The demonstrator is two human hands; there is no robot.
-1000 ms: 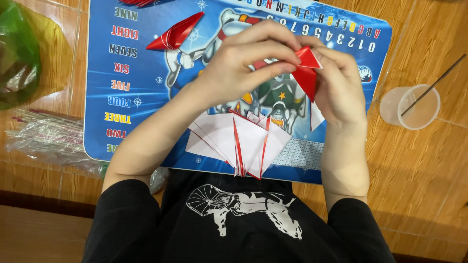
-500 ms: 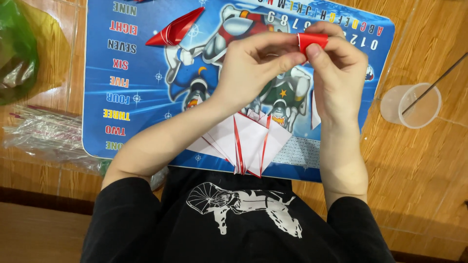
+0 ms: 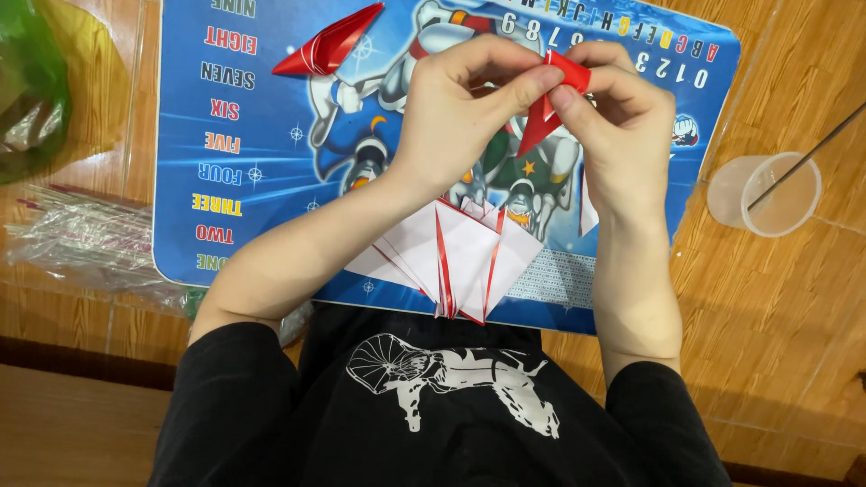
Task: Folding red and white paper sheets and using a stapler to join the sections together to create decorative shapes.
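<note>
Left hand (image 3: 460, 117): pinching the small red folded paper piece (image 3: 552, 99), now tighter than a second ago.
Right hand (image 3: 622, 126): fingertips clamp the same fold above the blue printed mat (image 3: 253, 180).
Change: piece creased narrower; white-and-red folded stack (image 3: 460, 257) unmoved at the mat's near edge.

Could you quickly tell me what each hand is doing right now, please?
Left hand: closed, fingertips pinching the red folded paper.
Right hand: closed, pinching the same red folded paper from the other side.
</note>
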